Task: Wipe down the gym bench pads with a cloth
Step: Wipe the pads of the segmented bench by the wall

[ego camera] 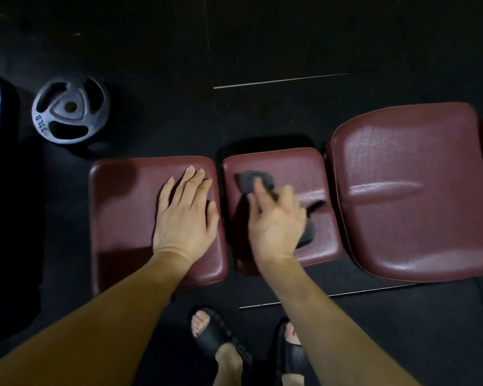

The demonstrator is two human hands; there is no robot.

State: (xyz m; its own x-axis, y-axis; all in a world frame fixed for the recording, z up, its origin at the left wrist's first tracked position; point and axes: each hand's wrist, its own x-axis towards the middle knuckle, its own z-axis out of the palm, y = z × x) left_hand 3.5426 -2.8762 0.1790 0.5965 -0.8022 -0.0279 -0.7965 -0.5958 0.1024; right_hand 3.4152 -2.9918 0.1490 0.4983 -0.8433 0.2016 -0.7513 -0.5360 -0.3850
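R hand (276, 218) presses dark cloth (251, 182) on middle pad (313, 168), fingers loosely curled over it. L hand (186, 210) flat, open, bracing left pad (123, 207). Recommend overlapping strokes incl. edges, seams.

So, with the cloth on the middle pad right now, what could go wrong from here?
The left hand rests flat on the left pad, so the area under it may go unwiped. The dark cloth is bunched under the right hand, so it may cover little of the middle pad per stroke.
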